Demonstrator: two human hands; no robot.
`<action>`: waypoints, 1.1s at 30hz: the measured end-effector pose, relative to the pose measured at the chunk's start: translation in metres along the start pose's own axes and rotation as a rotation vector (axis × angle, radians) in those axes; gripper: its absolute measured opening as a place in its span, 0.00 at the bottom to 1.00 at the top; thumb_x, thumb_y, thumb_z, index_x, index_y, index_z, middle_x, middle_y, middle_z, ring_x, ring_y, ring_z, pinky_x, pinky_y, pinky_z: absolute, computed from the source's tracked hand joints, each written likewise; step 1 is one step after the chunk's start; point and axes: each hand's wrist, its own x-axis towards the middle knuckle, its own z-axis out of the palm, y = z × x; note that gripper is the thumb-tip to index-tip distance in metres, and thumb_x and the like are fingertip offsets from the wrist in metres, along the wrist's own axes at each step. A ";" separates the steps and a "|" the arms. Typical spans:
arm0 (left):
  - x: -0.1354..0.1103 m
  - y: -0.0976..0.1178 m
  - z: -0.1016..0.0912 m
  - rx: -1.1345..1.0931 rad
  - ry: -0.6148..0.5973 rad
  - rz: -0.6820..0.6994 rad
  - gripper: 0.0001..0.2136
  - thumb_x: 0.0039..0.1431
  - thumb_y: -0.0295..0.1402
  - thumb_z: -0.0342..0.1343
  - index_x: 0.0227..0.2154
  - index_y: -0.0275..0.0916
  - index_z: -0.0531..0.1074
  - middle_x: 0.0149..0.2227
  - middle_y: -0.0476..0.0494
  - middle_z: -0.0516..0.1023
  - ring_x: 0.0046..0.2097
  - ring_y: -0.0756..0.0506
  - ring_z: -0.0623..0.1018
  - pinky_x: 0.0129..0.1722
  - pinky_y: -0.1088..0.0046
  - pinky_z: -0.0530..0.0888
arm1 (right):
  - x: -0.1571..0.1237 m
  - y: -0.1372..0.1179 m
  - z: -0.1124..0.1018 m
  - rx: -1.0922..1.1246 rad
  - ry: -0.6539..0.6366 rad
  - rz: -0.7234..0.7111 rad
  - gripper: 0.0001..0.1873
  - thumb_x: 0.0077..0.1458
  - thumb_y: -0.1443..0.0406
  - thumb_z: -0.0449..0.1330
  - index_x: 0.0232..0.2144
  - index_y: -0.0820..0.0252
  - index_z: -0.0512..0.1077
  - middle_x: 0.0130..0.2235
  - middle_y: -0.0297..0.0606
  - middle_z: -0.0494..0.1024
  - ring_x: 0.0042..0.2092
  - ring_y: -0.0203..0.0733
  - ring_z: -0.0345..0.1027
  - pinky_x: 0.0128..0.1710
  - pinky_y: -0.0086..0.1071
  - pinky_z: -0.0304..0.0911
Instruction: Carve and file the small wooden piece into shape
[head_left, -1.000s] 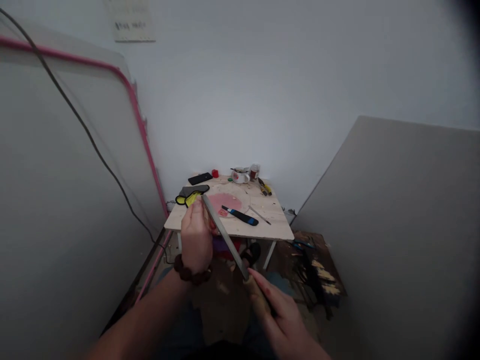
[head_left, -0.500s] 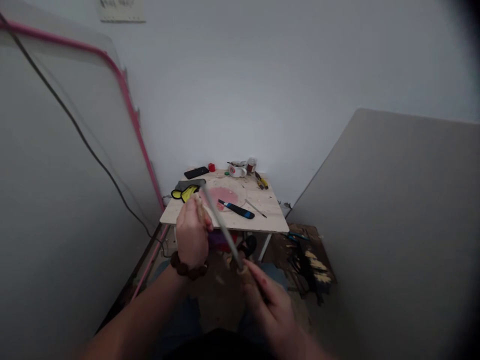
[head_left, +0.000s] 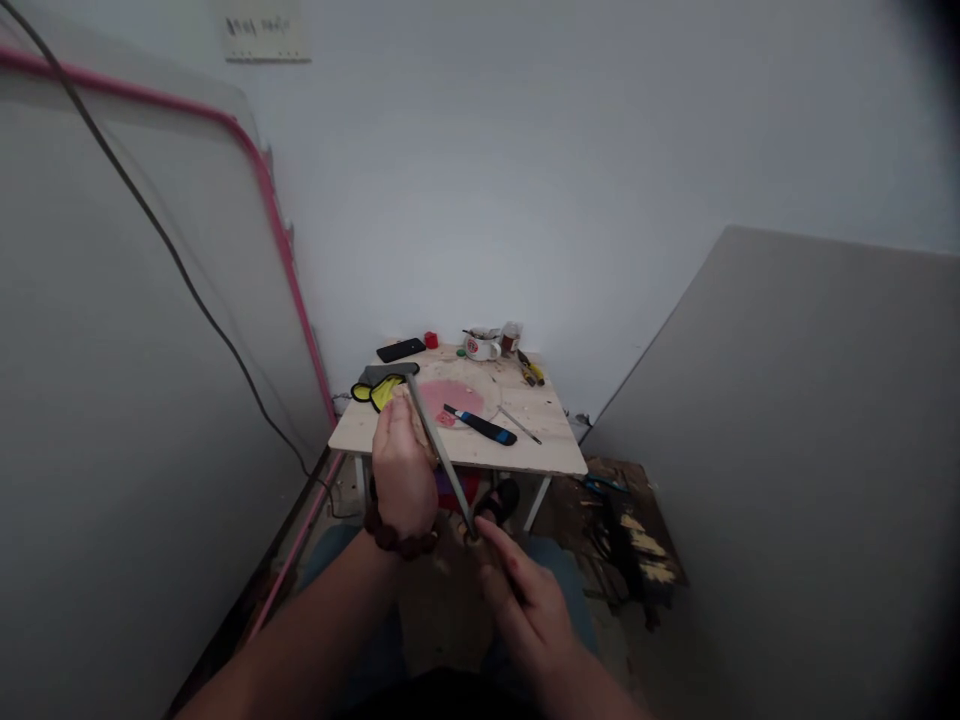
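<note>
My left hand (head_left: 402, 470), with a dark beaded bracelet at the wrist, is closed around a small light wooden piece (head_left: 422, 428), most of it covered by my fingers. In my right hand (head_left: 529, 600) I grip the handle of a long grey metal file (head_left: 441, 450). Its blade points up and left, lying along the right side of the wooden piece and seemingly touching it. Both hands are in front of the near edge of a low wooden table (head_left: 551, 450). Beyond the file, a black and blue handled knife (head_left: 484, 427) lies on the tabletop.
A thin metal rod (head_left: 519, 424), yellow-black pliers (head_left: 534, 372), a white mug (head_left: 480, 348), a jar (head_left: 511, 338), a black phone (head_left: 401, 350), a red cap (head_left: 431, 340) and a yellow-grey cloth item (head_left: 382, 390) are on the table. Panels flank both sides; a dark board (head_left: 660, 500) lies right.
The view has shifted slightly, so the table sits a little lower and further right. The file's blade has come closer against the wooden piece. Both grips are unchanged.
</note>
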 end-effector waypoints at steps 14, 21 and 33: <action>-0.005 -0.007 0.009 0.075 0.051 -0.020 0.14 0.83 0.43 0.56 0.48 0.42 0.84 0.53 0.35 0.87 0.56 0.37 0.84 0.57 0.61 0.81 | 0.017 0.005 0.000 -0.030 0.007 -0.020 0.27 0.82 0.57 0.57 0.77 0.49 0.75 0.68 0.44 0.85 0.67 0.54 0.83 0.67 0.44 0.79; -0.007 -0.023 0.011 0.057 0.007 -0.071 0.14 0.81 0.47 0.60 0.46 0.43 0.84 0.50 0.37 0.87 0.54 0.37 0.85 0.55 0.62 0.82 | 0.027 0.002 0.003 -0.051 0.047 0.021 0.28 0.82 0.55 0.57 0.76 0.52 0.76 0.68 0.46 0.85 0.67 0.54 0.83 0.68 0.45 0.78; -0.003 -0.028 0.013 0.034 -0.025 -0.065 0.14 0.80 0.45 0.60 0.40 0.42 0.82 0.44 0.38 0.86 0.48 0.38 0.84 0.49 0.65 0.82 | 0.034 0.002 0.003 -0.085 0.017 0.023 0.29 0.80 0.60 0.57 0.77 0.52 0.74 0.68 0.45 0.85 0.67 0.54 0.83 0.68 0.44 0.78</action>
